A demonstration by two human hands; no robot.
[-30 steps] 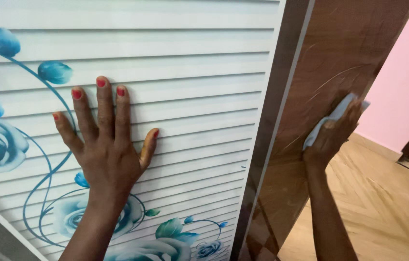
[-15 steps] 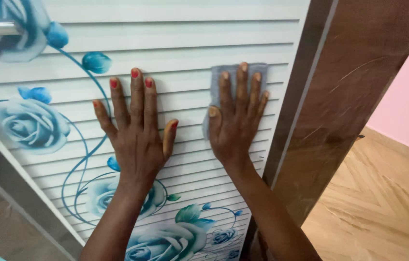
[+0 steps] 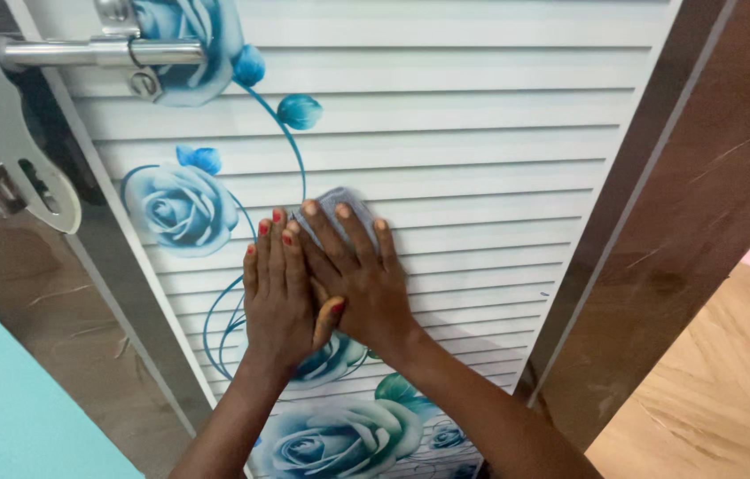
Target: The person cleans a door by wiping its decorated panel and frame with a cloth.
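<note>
— Two hands on the door? What are they doing?

— My right hand [image 3: 353,279] lies flat with its fingers spread, and it presses a small grey cloth [image 3: 339,206] against the white door panel [image 3: 481,177]. My left hand [image 3: 279,297] lies flat too, fingers close together, just beside the right one and touching it.

— Where on the door is the cloth?

— Near the middle of the panel, closer to its left edge, next to the big blue rose [image 3: 178,206].

— How much looks done?

— I can't tell clean slats from dusty ones. They all look white. I think plenty is left, because the cloth covers only a tiny bit of the slats.

— Do you have room to move?

— Lots of bare slats to the right, up to the grey strip [image 3: 632,177] at the panel's right edge. Past that is the brown wooden frame [image 3: 730,177]. Upward I must mind the metal handle [image 3: 100,51] by the top left corner. Down low are more roses [image 3: 339,439], and my own arms cross over there.
</note>
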